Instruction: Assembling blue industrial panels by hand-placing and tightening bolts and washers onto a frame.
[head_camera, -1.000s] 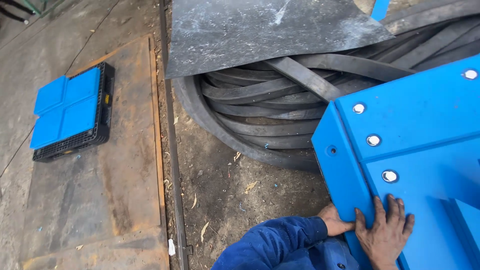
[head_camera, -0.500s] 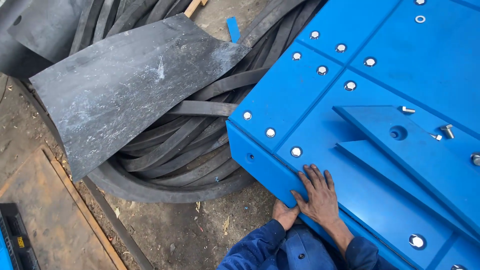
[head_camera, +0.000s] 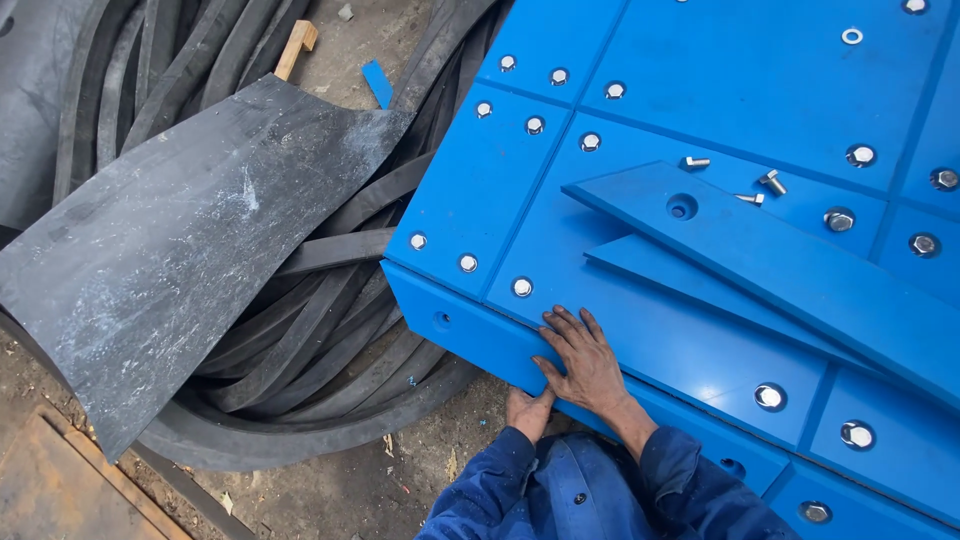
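A: Head view — worker in blue overalls at the edge of a big blue panel assembly (head_camera: 600, 120), bolted w/ rows of hex bolts. Right hand (head_camera: 588, 362) lies flat on the top face near the corner, fingers (head_camera: 560, 325) spread wide, gripping nothing; looks like it's pressing down to steady or brace.

B: And the left hand (head_camera: 527, 412)?

A: Lower, against the panel's side wall under the rim. Mostly hidden by the right wrist, so can't tell if its fingers are curled or open. Prob. supporting the edge from below.

B: What's lying on top?

A: Two loose blue tapered plates (head_camera: 800, 270) resting across the panel, plus a few loose bolts (head_camera: 770, 181) just beside the upper one.

B: Surroundings?

A: Left of the panel: coiled black rubber strips (head_camera: 330, 330) w/ a scuffed rubber sheet (head_camera: 180, 260) draped over them, wood block (head_camera: 296, 45) beyond, dirt ground.
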